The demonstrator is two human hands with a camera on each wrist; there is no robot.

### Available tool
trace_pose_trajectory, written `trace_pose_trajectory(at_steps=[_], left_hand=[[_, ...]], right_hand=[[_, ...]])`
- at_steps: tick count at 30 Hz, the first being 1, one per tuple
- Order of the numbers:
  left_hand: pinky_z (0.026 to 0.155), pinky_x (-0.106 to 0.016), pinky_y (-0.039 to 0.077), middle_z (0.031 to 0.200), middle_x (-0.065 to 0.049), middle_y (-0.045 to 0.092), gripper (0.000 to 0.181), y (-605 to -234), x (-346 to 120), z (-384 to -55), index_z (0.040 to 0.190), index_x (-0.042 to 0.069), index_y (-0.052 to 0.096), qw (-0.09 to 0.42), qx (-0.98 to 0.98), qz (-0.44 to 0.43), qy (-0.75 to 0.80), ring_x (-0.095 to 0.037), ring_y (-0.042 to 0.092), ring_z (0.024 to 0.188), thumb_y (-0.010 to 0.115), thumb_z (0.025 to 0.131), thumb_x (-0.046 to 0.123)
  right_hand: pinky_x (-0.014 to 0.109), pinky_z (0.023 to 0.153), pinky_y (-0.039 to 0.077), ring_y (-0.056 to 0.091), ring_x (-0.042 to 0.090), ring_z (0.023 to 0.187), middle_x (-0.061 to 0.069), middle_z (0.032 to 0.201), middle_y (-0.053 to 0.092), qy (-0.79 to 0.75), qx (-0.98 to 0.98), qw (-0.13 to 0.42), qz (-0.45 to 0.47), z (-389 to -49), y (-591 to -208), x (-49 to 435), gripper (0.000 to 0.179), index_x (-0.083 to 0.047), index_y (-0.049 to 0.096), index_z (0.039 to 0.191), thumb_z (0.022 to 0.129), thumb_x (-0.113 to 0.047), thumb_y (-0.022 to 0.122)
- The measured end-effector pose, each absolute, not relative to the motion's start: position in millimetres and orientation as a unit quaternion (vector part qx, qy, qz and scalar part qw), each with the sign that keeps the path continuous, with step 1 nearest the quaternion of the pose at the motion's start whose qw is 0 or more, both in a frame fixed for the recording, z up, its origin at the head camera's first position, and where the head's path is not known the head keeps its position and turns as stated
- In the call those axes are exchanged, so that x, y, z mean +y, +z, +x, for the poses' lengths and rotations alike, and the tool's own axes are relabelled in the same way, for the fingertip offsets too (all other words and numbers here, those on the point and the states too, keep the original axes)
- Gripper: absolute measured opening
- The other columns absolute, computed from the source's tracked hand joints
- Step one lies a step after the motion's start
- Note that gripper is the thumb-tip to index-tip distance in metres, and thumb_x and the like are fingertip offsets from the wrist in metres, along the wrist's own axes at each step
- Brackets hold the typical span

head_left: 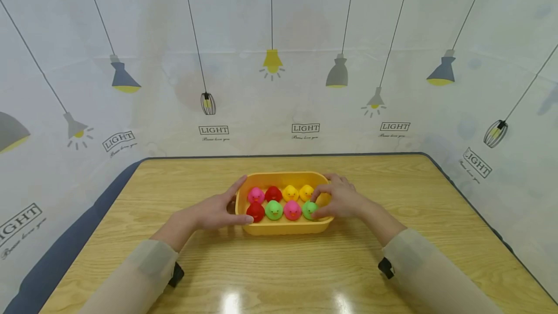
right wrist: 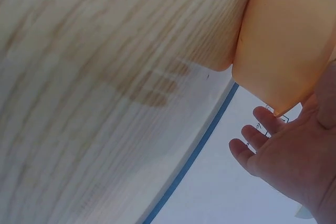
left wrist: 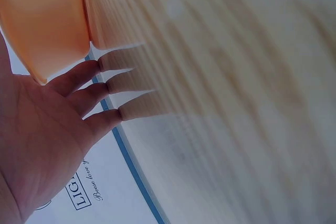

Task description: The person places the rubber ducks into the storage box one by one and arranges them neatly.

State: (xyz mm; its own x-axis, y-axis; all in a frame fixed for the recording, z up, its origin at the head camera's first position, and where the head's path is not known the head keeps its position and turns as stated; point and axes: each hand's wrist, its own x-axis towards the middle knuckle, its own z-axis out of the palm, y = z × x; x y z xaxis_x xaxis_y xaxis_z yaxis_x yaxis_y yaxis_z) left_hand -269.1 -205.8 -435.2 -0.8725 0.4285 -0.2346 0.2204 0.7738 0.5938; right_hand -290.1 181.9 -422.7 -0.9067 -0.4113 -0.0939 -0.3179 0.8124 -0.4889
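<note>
A yellow plastic basket [head_left: 285,228] holds several small rubber ducks in two rows. At the right end of the near row, my right hand [head_left: 342,197] pinches a green duck [head_left: 309,209] between thumb and index finger, its other fingers beyond the right rim. My left hand [head_left: 215,211] rests at the basket's left end, thumb laid over the near rim beside a red duck [head_left: 255,212]. In the left wrist view, the left hand's fingers [left wrist: 107,121] are spread, tips at the table surface. The basket wall hides the right thumb and index finger in the right wrist view.
A second green duck [head_left: 274,211] and a pink duck [head_left: 292,211] share the near row. Behind are a pink duck [head_left: 256,195], a red duck [head_left: 273,194] and two yellow ducks [head_left: 290,193]. A lamp-printed curtain [head_left: 279,105] surrounds the wooden table [head_left: 279,265].
</note>
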Motion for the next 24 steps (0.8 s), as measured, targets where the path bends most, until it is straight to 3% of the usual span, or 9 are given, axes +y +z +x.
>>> trace_pose_trajectory(at_steps=[24], left_hand=[[0.128, -0.068, 0.037, 0.17, -0.019, 0.048, 0.122, -434.2, -205.6, -269.3, 0.175, 0.048, -0.002, 0.187, 0.924, 0.16, 0.294, -0.043, 0.053, 0.151, 0.077, 0.087, 0.078]], right_hand=[[0.08, 0.125, 0.024, 0.03, 0.053, 0.156, 0.021, 0.171, 0.036, -0.251, 0.941, 0.096, -0.207, -290.0, -423.9, 189.4, 0.032, -0.037, 0.077, 0.108, 0.085, -0.054, 0.093]])
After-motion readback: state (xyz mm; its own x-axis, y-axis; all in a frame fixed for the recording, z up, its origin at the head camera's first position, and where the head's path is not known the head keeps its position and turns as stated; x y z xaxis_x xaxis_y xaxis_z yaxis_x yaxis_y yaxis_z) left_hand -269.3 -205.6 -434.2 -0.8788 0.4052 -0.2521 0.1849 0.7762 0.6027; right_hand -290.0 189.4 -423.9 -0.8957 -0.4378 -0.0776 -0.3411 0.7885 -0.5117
